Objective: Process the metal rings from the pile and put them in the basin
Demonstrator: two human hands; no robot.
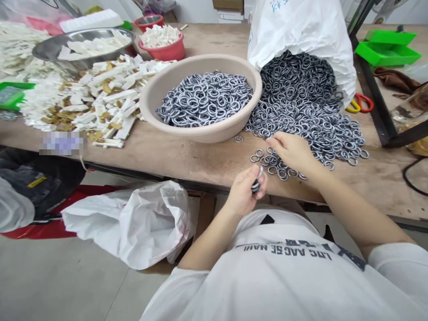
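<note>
My left hand (245, 191) is closed around a few grey rings (256, 186), just off the table's front edge. One ring stands up between its thumb and fingers. My right hand (294, 154) hovers low over the loose grey rings (282, 171) scattered on the table. Its thumb and fingers are drawn together, and whatever they may hold is hidden. Behind it, a heap of the same rings (301, 111) spills from the mouth of a white sack (301, 26) lying on its side. A beige basin (200, 133) to the left is filled with more rings.
White and brown plastic pieces (110, 96) lie piled left of the basin, near a metal bowl (76, 64) and a red bowl (167, 51). Scissors (363, 103) and green trays (388, 49) are at the right, by a dark metal frame (377, 98). Below hangs a white bag (143, 223).
</note>
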